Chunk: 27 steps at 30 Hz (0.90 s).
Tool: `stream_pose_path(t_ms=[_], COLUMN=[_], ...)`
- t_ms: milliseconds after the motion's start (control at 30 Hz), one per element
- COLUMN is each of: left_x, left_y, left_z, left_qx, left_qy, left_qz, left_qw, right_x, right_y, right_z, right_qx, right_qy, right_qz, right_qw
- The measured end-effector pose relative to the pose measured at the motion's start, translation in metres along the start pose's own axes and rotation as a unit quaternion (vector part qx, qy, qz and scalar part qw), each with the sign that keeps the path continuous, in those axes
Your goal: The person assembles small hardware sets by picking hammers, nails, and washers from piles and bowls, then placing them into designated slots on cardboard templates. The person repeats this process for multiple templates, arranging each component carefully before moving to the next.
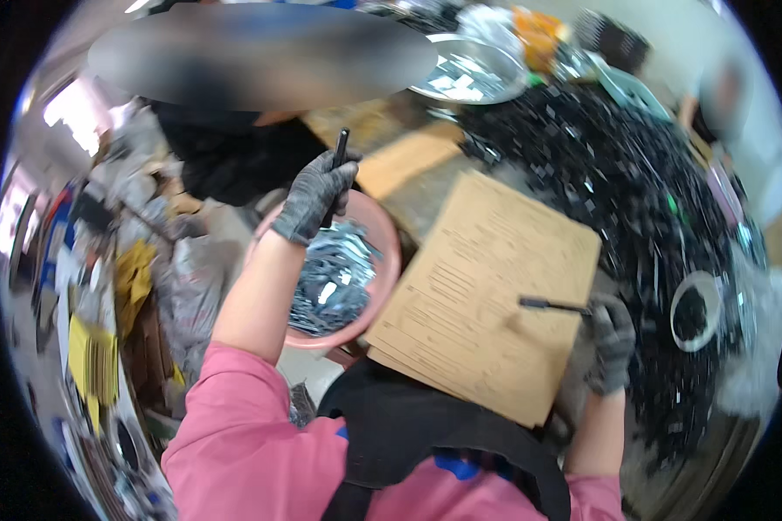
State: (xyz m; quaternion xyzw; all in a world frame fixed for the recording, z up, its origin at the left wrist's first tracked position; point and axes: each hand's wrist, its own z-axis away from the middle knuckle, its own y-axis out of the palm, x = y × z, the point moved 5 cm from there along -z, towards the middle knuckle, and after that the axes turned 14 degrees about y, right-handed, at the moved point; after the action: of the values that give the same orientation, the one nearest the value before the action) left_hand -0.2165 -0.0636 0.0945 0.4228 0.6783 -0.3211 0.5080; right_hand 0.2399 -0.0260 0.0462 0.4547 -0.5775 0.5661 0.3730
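Observation:
My left hand, in a grey knit glove, is closed around a black pen-like tube that stands nearly upright out of the fist. It is above a pink basin filled with shiny silvery-grey pieces. At the right, my right hand, gloved the same way, is closed on the end of a thin black stick, blurred by motion. The stick points left over a brown cardboard sheet with printing on it. I cannot tell exactly what kind of parts the tube and stick are.
A large heap of small black pieces spreads along the right. A white bowl sits in it, and a metal basin of shiny pieces stands at the back. Plastic bags crowd the left. Other people are across and far right.

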Motion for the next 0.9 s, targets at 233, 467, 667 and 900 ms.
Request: stream_pose_path(t_ms=[233,467,667,900], left_x=[0.051,0.072,0.07,0.074], left_y=[0.164,0.213,0.214,0.218], left_z=[0.089,0.113,0.113,0.113], left_qx=[0.402,0.54,0.539,0.55], left_qy=[-0.051,0.109,0.046,0.041], left_qz=[-0.112,-0.274,-0.284,-0.281], left_qw=[0.907,0.788,0.792,0.785], right_x=[-0.035,-0.03,-0.042,-0.052], right_y=[0.014,0.028,0.012,0.009], right_z=[0.048,0.047,0.049,0.05], right_qx=[0.023,0.026,0.056,0.083], right_qy=[0.154,-0.027,0.011,0.004], right_qz=[-0.154,0.266,0.358,0.349], right_qw=[0.976,0.963,0.932,0.933])
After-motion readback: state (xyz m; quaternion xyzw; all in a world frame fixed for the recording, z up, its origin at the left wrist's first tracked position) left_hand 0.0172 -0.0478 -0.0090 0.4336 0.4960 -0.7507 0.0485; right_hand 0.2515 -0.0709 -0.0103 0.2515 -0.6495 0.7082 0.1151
